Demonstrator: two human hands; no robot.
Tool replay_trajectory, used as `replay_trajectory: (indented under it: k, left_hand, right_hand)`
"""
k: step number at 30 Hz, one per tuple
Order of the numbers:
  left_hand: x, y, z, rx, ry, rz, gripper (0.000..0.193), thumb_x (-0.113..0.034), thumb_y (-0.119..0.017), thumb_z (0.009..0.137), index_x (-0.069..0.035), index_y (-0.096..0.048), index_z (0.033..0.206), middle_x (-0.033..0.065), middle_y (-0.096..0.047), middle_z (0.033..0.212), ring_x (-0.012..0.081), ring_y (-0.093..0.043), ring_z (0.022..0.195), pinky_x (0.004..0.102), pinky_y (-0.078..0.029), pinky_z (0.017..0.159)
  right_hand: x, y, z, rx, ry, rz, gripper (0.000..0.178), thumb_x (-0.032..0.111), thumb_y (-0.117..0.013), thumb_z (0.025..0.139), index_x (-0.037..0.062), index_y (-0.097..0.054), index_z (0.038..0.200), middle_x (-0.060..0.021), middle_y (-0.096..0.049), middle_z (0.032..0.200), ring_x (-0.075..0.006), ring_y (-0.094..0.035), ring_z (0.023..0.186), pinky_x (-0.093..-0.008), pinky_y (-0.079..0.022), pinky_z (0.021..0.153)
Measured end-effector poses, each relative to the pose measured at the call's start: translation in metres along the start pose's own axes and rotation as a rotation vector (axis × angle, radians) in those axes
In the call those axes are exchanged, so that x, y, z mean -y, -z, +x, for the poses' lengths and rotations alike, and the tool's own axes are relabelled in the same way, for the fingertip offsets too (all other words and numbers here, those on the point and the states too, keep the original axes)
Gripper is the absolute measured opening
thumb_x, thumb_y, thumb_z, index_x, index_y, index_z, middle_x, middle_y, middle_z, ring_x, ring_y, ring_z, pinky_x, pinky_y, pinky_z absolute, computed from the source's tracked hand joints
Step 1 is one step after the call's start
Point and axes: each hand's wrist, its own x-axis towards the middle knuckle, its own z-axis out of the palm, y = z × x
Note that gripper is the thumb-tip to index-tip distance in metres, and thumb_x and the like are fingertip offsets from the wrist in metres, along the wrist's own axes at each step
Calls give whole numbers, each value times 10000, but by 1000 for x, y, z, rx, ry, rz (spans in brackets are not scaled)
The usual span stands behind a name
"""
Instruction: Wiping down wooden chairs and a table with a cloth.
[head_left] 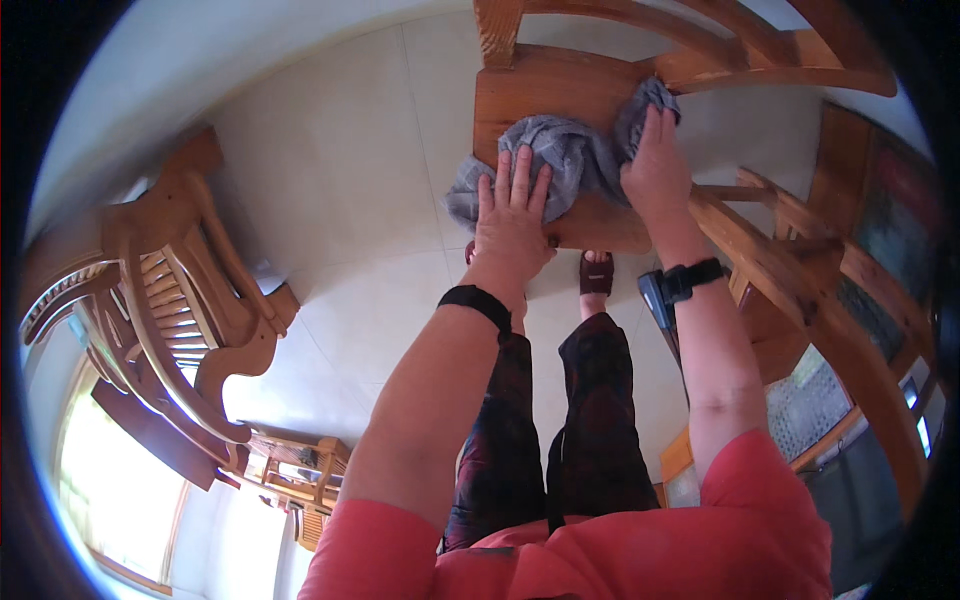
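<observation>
A crumpled grey cloth (575, 155) lies across the seat of a wooden chair (525, 95). My left hand (512, 215) rests flat on the cloth near the seat's front left, its fingers spread and its thumb by the front edge. At the seat's back right corner, my right hand (655, 170) has its fingers close together over a bunched end of the same cloth. That end reaches up against the base of the chair's backrest. The palm side of the right hand is hidden.
Curved wooden rails of the backrest (730, 65) rise at the top. Another wooden chair (820, 290) stands close on my right. A slatted wooden armchair (190, 290) is at the left. My feet are on the tiled floor (350, 170) just before the seat.
</observation>
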Motion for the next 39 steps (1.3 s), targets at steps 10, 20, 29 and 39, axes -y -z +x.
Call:
replay_trajectory:
  k: [10, 20, 29, 39]
  left_hand:
    - [5, -5, -6, 44, 5, -37, 1157, -523, -805, 697, -91, -200, 1584, 216, -22, 1653, 418, -25, 1524, 601, -121, 1192]
    - [-4, -4, 1, 118, 6, 72, 1076, -584, -733, 747, -36, -277, 1553, 242, -24, 1647, 455, 16, 1515, 611, -75, 1191]
    - [-3, 4, -1, 229, 53, 108, 942, -536, -725, 759, -32, -402, 1486, 253, -215, 1596, 460, -1, 1514, 619, -55, 1192]
    - [-3, -10, 0, 105, 77, 55, 1044, -528, -738, 754, -45, -266, 1550, 261, -80, 1635, 438, 32, 1523, 589, -48, 1202]
  right_hand:
    - [38, 0, 4, 56, 57, -39, 784, 104, -618, 816, 46, -281, 1522, -179, -242, 1618, -399, -635, 1134, -465, -560, 891]
    - [97, 17, 63, 115, 434, 30, 736, 52, -573, 814, 94, -341, 1512, -86, -276, 1617, -376, -675, 1029, -479, -564, 835]
    - [79, 16, 4, 179, 488, -40, 605, 73, -447, 921, 195, -386, 1510, -29, -330, 1599, -349, -685, 880, -446, -585, 798]
    - [66, 4, 45, -1, 363, 47, 565, 95, -480, 920, 109, -402, 1479, -91, -383, 1569, -373, -702, 905, -505, -576, 790]
